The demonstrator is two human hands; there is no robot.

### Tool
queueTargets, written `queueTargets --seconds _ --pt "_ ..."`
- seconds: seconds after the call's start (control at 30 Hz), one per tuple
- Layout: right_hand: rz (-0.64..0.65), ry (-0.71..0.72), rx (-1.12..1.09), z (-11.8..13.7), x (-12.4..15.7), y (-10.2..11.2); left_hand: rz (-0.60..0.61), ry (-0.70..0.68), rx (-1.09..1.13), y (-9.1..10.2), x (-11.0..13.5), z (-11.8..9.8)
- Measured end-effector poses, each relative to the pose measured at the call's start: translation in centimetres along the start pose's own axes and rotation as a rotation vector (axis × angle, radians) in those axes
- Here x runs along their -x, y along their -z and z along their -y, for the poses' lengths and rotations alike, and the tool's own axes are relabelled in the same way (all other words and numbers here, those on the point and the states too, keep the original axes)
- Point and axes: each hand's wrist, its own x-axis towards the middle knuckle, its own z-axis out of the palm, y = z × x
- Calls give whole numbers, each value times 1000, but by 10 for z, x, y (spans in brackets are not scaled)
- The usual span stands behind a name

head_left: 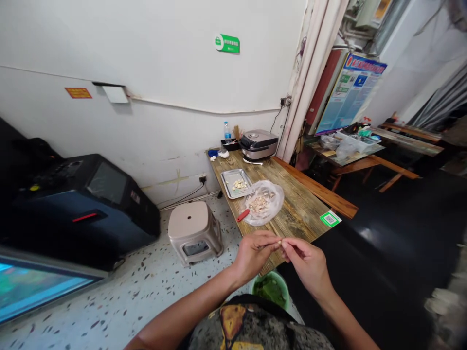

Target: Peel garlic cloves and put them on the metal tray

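Observation:
My left hand (256, 253) and my right hand (305, 262) meet above the near edge of the wooden table, fingertips pinched together. Between them is a tiny pale piece, seemingly a garlic clove (279, 242), mostly hidden by the fingers. Just beyond my hands an open clear plastic bag (275, 206) holds many pinkish unpeeled garlic cloves (258, 204). A red-handled knife (242, 215) rests at the bag's left edge, its blade hard to make out. Farther back, a metal tray (232, 193) carries peeled whitish cloves (240, 184).
Under the table's near edge stands a green bin (282, 282). A plastic stool (189, 218) is on the floor at left, near a large black machine (109, 204). A rice cooker (259, 143) and a water bottle (227, 132) stand at the table's back. A bench (321, 187) runs along its right.

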Motion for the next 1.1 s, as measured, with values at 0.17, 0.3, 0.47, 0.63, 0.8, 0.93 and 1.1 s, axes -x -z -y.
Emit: queueTargets --seconds 0.17,0.3,0.47,0.63,0.8,0.93,1.1 --pt "-54 -5 66 2 -4 1 44 4 58 -1 -7 9" --pt "-97 -63 72 4 -3 1 81 68 94 -3 -11 9" --pt "-137 -159 4 8 -1 -1 92 193 166 -4 -16 4" --pt "-196 -227 -126 4 3 -2 127 464 445 -6 -16 7" --pt "-211 -308 -175 -8 8 -3 189 627 652 -3 -12 16" --pt "-177 -328 -143 -13 13 -7 246 725 776 -2 -12 25" --pt "-215 -269 -37 -11 16 -11 253 760 722 -6 -13 29"
